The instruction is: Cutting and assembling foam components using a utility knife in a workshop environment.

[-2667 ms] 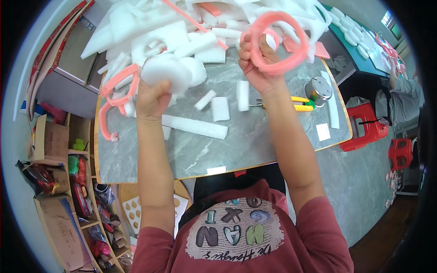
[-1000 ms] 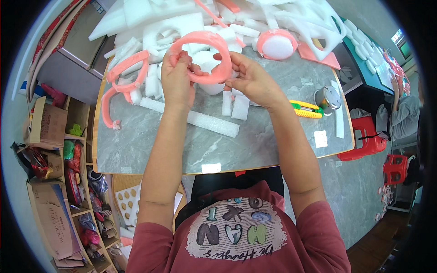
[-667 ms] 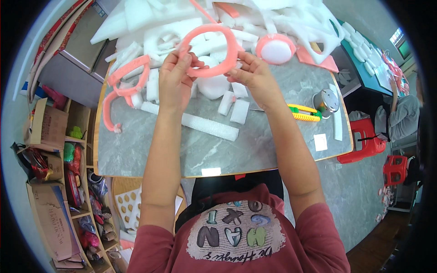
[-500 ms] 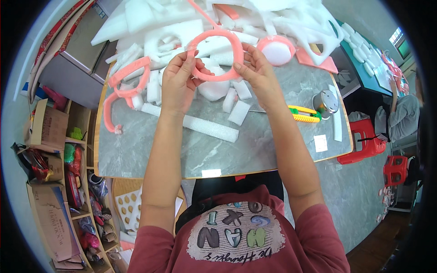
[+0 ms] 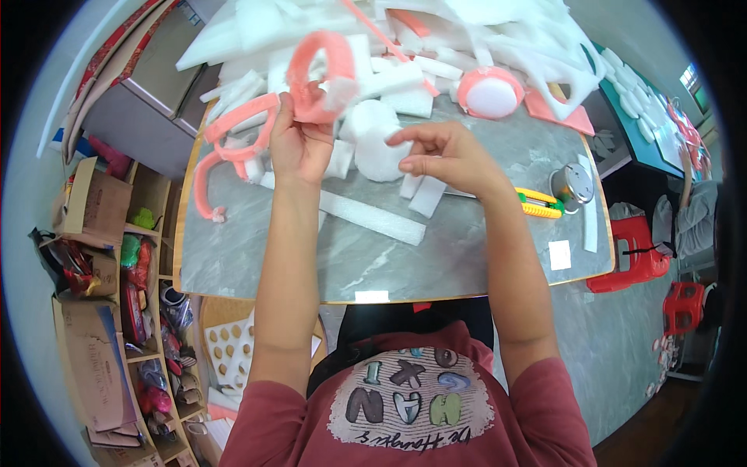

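Note:
A pink foam ring [image 5: 342, 61] is gripped near its lower edge by my left hand [image 5: 301, 146], raised over the table and tilted. My right hand [image 5: 451, 156] has its thumb and fingers curved and apart, with nothing between them. Its fingertips are at the right edge of a rounded white foam piece [image 5: 375, 156]; I cannot tell whether they touch it. Left of my left hand lie joined pink foam loops [image 5: 237, 124] and a curved pink strip [image 5: 201, 187]. A long white foam bar [image 5: 377, 218] lies between my forearms.
White foam scraps [image 5: 498, 31] heap along the far side. A pink ring around a white disc [image 5: 490, 95] lies at right, above a yellow-green cutter [image 5: 538, 204] and a metal tin [image 5: 572, 187]. Shelves [image 5: 148, 311] stand left; a red stool [image 5: 634, 253] stands right.
My right hand has let go of the pink ring and moved down toward the rounded white foam. My left hand keeps the ring and has shifted left, tilting it.

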The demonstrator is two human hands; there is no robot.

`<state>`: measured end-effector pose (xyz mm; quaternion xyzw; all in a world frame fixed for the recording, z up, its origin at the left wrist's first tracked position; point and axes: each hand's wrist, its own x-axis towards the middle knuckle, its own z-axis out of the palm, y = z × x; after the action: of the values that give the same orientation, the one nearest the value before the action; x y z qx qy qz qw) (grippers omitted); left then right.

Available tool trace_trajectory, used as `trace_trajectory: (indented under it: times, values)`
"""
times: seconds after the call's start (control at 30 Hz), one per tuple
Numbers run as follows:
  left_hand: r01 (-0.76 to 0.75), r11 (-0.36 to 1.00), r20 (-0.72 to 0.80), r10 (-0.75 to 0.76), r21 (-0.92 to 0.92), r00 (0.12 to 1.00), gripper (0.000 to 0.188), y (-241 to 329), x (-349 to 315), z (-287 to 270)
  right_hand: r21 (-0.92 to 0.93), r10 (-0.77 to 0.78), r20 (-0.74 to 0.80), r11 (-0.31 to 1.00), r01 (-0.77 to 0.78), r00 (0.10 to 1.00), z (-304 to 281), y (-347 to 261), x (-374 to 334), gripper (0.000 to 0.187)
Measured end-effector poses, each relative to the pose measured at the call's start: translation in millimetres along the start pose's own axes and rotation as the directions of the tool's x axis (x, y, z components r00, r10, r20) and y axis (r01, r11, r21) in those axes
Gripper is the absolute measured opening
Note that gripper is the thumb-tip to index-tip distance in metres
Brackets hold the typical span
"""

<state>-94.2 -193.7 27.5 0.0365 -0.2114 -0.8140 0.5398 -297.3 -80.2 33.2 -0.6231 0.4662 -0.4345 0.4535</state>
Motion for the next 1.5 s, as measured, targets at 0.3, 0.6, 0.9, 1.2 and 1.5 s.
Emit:
trace_trajectory:
  times: [0.3, 0.6, 0.9, 1.2, 1.5]
  values:
    - [-0.076, 0.987, 0.099, 0.090, -0.138, 0.991, 0.022, 4.0, 3.6, 1.6, -0.751, -0.659, -0.563, 0.660, 0.025, 0.499, -6.9, 10.9, 8.7, 0.029]
    - [-0.036, 0.968, 0.181, -0.010, 0.247, 0.983, 0.023, -23.3, -11.6, 15.0, -0.915, -0.589, -0.182, 0.394, 0.083, 0.787, 42.2, 22.6, 12.5, 0.026]
    - [-0.215, 0.613, 0.140, 0.168, 0.760, 0.976, 0.026, -47.1, -22.7, 25.8, -0.697, -0.714, -0.445, 0.655, 0.290, 0.541, 33.7, 1.1, 9.0, 0.039]
    - [-0.223, 0.566, 0.228, 0.064, 0.793, 0.972, 0.027, -61.4, -27.9, 28.1, -0.663, -0.664, -0.477, 0.702, 0.261, 0.576, 28.4, 9.5, 10.6, 0.042]
    - [-0.589, -0.117, 0.589, 0.344, 0.799, 0.731, 0.051, -46.1, -25.9, 34.5, -0.342, -0.489, -0.481, 0.869, 0.358, 0.727, 12.8, -0.3, -0.9, 0.031]
